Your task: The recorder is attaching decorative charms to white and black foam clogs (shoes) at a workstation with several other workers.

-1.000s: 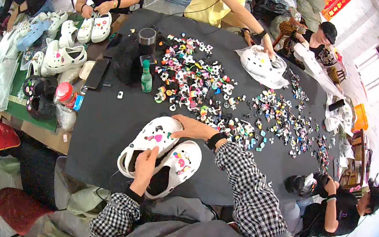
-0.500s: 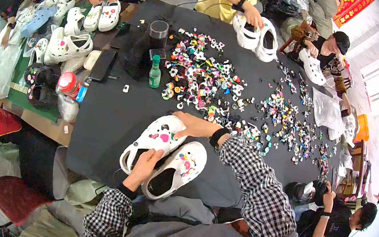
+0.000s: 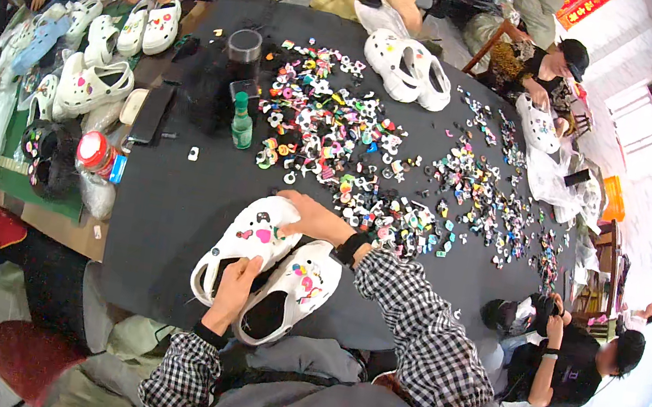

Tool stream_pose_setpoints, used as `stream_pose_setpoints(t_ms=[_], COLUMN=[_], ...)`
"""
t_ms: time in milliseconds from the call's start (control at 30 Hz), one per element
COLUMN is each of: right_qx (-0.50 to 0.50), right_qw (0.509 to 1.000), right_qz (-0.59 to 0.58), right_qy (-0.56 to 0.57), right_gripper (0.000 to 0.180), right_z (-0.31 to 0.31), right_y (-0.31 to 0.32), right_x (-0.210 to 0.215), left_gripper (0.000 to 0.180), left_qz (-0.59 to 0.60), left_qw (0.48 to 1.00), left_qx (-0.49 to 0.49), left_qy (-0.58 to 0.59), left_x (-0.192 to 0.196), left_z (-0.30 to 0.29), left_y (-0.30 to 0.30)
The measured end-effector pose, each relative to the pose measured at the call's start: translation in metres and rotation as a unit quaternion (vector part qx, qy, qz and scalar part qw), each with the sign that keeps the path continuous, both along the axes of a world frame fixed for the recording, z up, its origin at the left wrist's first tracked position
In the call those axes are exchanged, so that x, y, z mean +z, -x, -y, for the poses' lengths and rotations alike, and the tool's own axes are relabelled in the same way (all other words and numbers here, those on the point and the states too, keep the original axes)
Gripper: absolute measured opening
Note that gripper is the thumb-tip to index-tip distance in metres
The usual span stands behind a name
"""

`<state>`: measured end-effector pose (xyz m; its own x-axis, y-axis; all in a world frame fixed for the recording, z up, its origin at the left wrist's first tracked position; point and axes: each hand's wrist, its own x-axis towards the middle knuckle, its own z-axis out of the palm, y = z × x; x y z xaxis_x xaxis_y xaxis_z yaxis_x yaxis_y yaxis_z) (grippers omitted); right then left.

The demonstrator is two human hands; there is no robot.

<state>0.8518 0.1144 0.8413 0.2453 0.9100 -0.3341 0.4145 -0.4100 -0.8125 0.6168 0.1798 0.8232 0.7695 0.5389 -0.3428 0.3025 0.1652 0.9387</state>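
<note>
A white clog (image 3: 240, 228) with a pink heart and other charms on its top is held at the near side of the table. My left hand (image 3: 235, 284) grips it at the foot opening, thumb on the upper and the other fingers hidden inside. Wrapped over its toe end is my right hand (image 3: 315, 220), partly hiding the charms there. A second white clog (image 3: 309, 278), with a colourful cluster of charms, lies right beside it, touching or nearly so.
Loose shoe charms (image 3: 329, 131) spread over the black table (image 3: 159, 237). A green bottle (image 3: 242, 124) and a dark lidded cup (image 3: 245, 47) stand left of them. Another pair of white clogs (image 3: 403, 67) lies at the far side. More clogs (image 3: 89, 87) crowd the left. Co-workers sit around.
My hands keep the same hold on the clog. Across the table, the person in yellow has let go of the white pair, now on the table. The whole view has shifted slightly.
</note>
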Motion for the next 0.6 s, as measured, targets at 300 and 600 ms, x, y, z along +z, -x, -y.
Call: stream_pose_setpoints(t_ms=[300, 600], right_qx=[-0.146, -0.291], right_qw=[0.981, 0.931], right_qz=[0.076, 0.13], right_qy=[-0.1, -0.176], right_gripper=[0.081, 0.021], right_z=[0.061, 0.1], right_y=[0.031, 0.003], right_x=[-0.007, -0.007], left_gripper=[0.036, 0.02], left_qz=[-0.012, 0.07], left_qw=[0.999, 0.986], left_qx=[-0.025, 0.078], left_qy=[0.021, 0.126], left_x=[0.023, 0.0], left_z=[0.012, 0.019], left_y=[-0.002, 0.009])
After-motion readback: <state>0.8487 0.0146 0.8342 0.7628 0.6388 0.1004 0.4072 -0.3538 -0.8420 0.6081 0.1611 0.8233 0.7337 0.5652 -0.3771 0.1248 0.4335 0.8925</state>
